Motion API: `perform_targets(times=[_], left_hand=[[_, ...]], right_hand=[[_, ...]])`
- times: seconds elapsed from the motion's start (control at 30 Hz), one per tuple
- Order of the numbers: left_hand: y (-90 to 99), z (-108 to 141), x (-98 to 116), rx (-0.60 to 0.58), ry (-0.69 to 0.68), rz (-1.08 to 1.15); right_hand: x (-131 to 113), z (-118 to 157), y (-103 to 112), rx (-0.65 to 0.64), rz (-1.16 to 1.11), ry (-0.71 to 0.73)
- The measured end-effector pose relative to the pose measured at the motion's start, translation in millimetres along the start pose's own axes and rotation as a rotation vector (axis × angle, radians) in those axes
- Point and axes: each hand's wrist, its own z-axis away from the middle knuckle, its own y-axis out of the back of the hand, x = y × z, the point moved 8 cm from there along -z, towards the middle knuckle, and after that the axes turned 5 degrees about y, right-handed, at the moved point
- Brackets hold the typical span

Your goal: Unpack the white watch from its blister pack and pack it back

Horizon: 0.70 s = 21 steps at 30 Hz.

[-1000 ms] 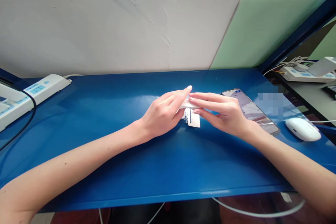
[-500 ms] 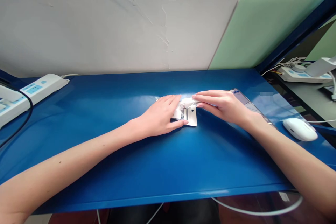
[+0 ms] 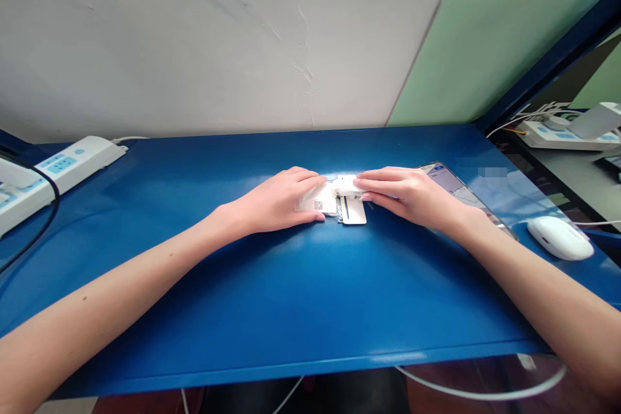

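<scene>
My left hand (image 3: 284, 199) rests at the middle of the desk, thumb and fingers around the sides of a flat white packet (image 3: 326, 200) printed with a small QR code. Between thumb and fingertips of my right hand (image 3: 405, 191) is a small white rolled or folded piece (image 3: 345, 188); its exact kind is unclear. Beneath that piece lies a white card-like plate (image 3: 355, 212) with a dark slot or stripe, touching or just beside the packet's right edge. My right fingertips hide part of the white piece.
A phone (image 3: 453, 184) lies behind my right wrist, with a white mouse (image 3: 560, 237) farther right. At the left stands a white power strip (image 3: 80, 158) with a black cable (image 3: 55, 207). Another power strip (image 3: 543, 136) sits beyond the right edge. A wall (image 3: 218, 58) backs the blue desk (image 3: 291, 310).
My left hand has slid left, uncovering the packet's QR code. My right hand stays nearly in place, still pinching the white piece, which now lies more level across the plate.
</scene>
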Motion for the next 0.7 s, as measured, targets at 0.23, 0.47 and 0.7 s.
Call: perform_targets(times=[0.23,0.47,0.7], left_hand=[[-0.9,2.7,-5.1,0.207,-0.047,0.007],[1.5,6.0,-4.7,0.306,-0.058,0.03],[-4.0,5.4,1.5,0.255,-0.1,0.019]], right_hand=[[12.2,2.3,8.9,-0.007,0.003,-0.067],[13.6,2.2,11.8,-0.039,-0.017,-0.062],[-10.0,-1.6,-8.6,0.022,0.098,-0.009]])
